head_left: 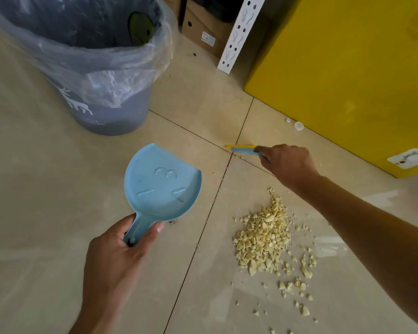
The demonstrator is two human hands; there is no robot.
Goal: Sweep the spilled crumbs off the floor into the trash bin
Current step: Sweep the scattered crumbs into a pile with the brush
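Note:
A pile of pale yellow crumbs lies on the tiled floor at the lower right, with loose bits scattered around it. My left hand grips the handle of a light blue dustpan, which I hold above the floor left of the pile, its open edge pointing away from me. My right hand is closed on a small blue and yellow brush beyond the pile; its bristles are not visible. The grey trash bin, lined with a clear plastic bag, stands at the upper left.
A yellow cabinet fills the upper right. A white perforated rail and a cardboard box stand behind the bin. Two small white caps lie by the cabinet's base. Beige floor tiles stretch to the left.

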